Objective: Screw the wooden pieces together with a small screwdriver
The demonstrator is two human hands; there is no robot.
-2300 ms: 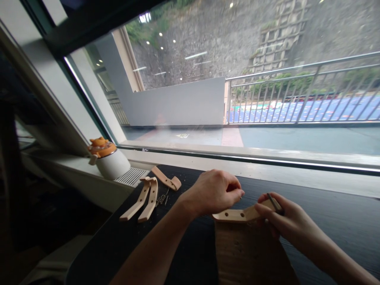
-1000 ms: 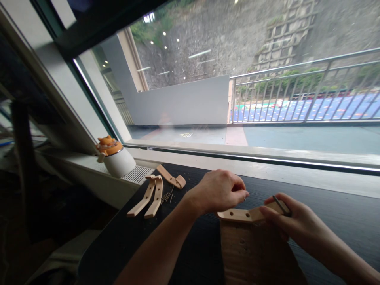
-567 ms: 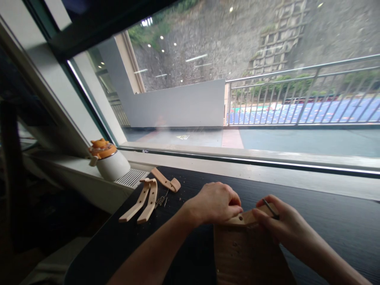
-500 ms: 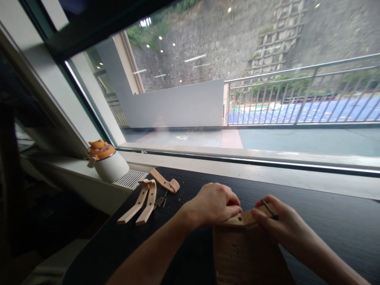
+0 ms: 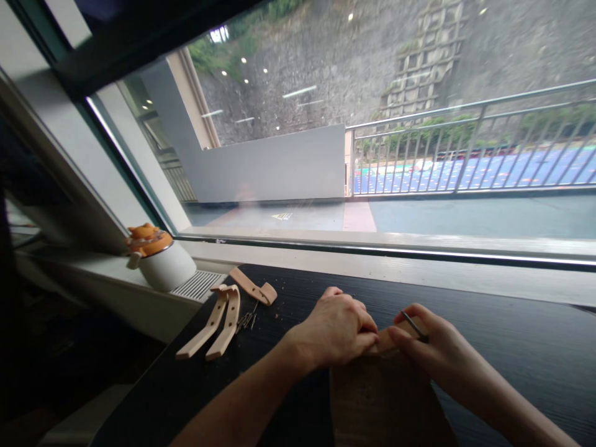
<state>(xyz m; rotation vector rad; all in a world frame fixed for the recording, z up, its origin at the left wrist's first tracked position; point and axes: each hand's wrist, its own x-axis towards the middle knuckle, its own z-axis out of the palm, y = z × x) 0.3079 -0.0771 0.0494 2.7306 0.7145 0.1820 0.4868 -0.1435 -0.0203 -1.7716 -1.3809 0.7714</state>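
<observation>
My left hand (image 5: pixel 338 329) rests closed over the left end of a curved light-wood piece (image 5: pixel 384 341) that sits on the top edge of a wooden panel (image 5: pixel 382 397). Its fingertips press at the piece, hiding the hole there. My right hand (image 5: pixel 431 347) pinches the right end of the same piece and also holds a thin dark metal tool (image 5: pixel 413 325) between thumb and fingers. Both hands are nearly touching over the piece, above the dark table (image 5: pixel 512 335).
Two curved wooden pieces (image 5: pixel 210 321) lie side by side at the table's left, a third (image 5: pixel 254 288) behind them, with several small screws (image 5: pixel 246 320) between. A white pot with an orange cat lid (image 5: pixel 158 261) stands on the window sill. A large window runs behind the table.
My left hand came down from just above the wooden piece onto its left end, covering the hole. The view shifted slightly. My right hand kept its hold.
</observation>
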